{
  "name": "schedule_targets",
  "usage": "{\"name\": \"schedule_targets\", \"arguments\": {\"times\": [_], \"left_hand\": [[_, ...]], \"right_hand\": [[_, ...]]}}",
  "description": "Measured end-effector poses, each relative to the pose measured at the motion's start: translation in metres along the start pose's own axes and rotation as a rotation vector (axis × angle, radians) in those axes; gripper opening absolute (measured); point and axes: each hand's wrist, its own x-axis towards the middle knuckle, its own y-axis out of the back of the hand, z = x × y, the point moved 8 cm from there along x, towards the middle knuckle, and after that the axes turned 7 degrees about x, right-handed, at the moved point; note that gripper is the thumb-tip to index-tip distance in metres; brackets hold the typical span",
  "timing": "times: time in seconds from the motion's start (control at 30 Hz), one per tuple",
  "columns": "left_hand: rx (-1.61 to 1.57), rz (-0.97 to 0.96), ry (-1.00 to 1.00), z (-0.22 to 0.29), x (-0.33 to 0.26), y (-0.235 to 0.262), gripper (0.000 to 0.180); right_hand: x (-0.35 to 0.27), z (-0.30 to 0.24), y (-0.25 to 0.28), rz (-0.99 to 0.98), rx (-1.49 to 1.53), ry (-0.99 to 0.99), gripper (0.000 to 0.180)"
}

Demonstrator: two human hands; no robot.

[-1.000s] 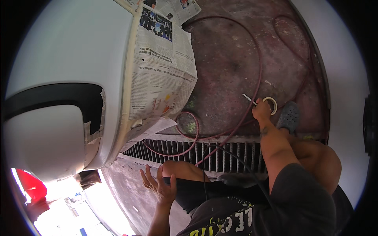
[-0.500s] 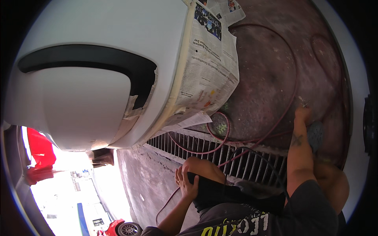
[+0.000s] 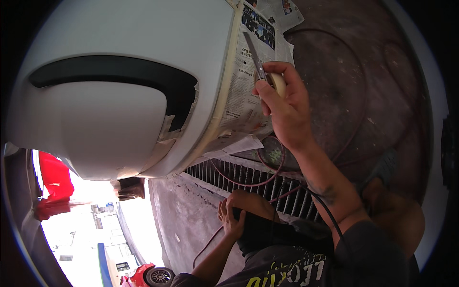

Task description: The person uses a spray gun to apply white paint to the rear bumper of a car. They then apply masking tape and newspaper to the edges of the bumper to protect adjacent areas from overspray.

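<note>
Wears a dark shirt [image 3: 296, 268] with yellow and white print, beside a black cable [image 3: 330, 210] curving near the right upper arm. Holds up the right hand [image 3: 289, 110], curled closed around a tape roll [image 3: 278, 85] and clamping a slim metal blade [image 3: 255, 52] by its lower end under the thumb, pointing up and slightly left. Keeps both in front of the newspaper [image 3: 241, 103]; cannot tell about contact between blade and paper. Rests the left hand [image 3: 231, 217] on the knee [image 3: 251, 201], loosely bent, with nothing seen in its grasp. Faces, at left, a large white panel [image 3: 143, 28] with curved black trim [image 3: 119, 64], joined along its edge to the newspaper by pale tape. Has a grate [image 3: 248, 174] past the knee, under a looping red hose [image 3: 284, 153], then stained floor [image 3: 330, 86]. Shows, farthest off in bright light at lower left, a red car [image 3: 141, 276] with a dark wheel [image 3: 159, 277].
</note>
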Motion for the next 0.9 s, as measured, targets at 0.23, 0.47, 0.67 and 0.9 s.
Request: {"name": "schedule_targets", "arguments": {"times": [0.23,0.47,0.67,0.9], "left_hand": [[0.022,-0.013,0.009,-0.011,0.001,-0.007,0.074],[0.007,-0.007,-0.014,-0.004,0.004,-0.007,0.074],[-0.01,-0.01,-0.008,-0.002,0.004,-0.006,0.073],[-0.017,-0.011,-0.003,0.0,0.004,-0.004,0.074]], "right_hand": [[-0.041,0.029,-0.049,-0.206,-0.249,-0.076,0.033],[-0.043,0.036,-0.047,-0.19,-0.234,-0.1,0.036],[-0.04,0.045,-0.043,-0.194,-0.201,-0.099,0.034],[-0.038,0.047,-0.044,-0.212,-0.199,-0.133,0.034]]}}
